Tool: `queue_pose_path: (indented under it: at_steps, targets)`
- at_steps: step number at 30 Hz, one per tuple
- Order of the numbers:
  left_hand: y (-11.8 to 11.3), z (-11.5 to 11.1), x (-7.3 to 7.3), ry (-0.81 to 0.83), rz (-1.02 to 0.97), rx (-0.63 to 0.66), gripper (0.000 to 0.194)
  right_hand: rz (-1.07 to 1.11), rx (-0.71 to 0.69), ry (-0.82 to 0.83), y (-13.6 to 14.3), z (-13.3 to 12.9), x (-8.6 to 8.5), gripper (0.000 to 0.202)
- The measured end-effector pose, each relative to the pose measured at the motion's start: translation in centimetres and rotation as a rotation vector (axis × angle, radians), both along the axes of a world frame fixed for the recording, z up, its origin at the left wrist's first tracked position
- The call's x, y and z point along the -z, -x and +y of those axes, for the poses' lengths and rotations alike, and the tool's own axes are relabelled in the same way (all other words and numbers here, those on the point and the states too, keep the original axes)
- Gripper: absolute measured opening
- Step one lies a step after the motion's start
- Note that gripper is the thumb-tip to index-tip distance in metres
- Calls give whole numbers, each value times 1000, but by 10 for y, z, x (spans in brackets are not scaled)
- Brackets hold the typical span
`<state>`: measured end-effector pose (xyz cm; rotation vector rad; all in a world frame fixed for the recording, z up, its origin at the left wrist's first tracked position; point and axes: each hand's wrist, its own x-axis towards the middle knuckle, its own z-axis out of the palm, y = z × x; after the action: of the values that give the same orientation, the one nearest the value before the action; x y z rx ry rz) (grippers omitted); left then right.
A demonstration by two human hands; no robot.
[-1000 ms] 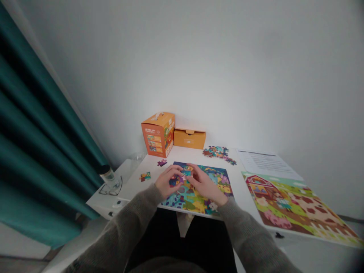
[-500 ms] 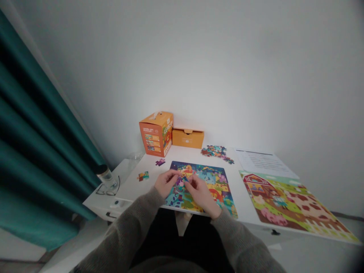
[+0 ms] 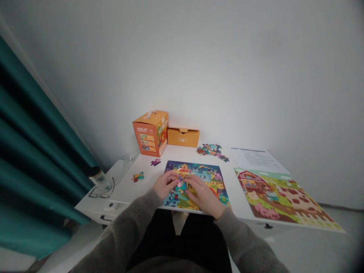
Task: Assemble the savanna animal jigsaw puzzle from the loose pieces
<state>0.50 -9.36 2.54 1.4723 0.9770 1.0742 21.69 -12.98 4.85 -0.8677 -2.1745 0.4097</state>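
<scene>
A colourful jigsaw puzzle (image 3: 210, 174), with a dark blue border along its top, lies flat near the table's front edge. Above its left part, my left hand (image 3: 165, 184) has thumb and fingers closed on a small purple-and-pink puzzle piece (image 3: 179, 182). My right hand (image 3: 202, 192) rests over the middle of the puzzle, its thumb apart from the stretched fingers and nothing visible between them. Its fingertips are close to the piece. Both hands cover parts of the picture. Left of the puzzle lie a purple puzzle piece (image 3: 155, 162) and joined green-and-orange pieces (image 3: 138, 176).
An orange puzzle box (image 3: 149, 134) and a low open carton (image 3: 183, 137) stand against the wall. Loose pieces (image 3: 210, 149) lie behind the puzzle. To the right are a printed sheet (image 3: 257, 159) and a farm picture (image 3: 280, 197). A jar (image 3: 100, 179) and glasses (image 3: 99, 195) sit left.
My right thumb and fingers have parted from their pinch over the puzzle. My left hand stays pinched at nearly the same spot. The whole view has shifted slightly.
</scene>
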Motion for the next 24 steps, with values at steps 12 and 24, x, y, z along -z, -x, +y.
queue_pose_path:
  at_steps: [12,24]
  targets:
    - [-11,-2,-7,6,-44,50,39,-82,24,1,-32,-6,-1,32]
    - [20,18,4,-100,68,-121,26,-106,319,187,-134,14,17,17]
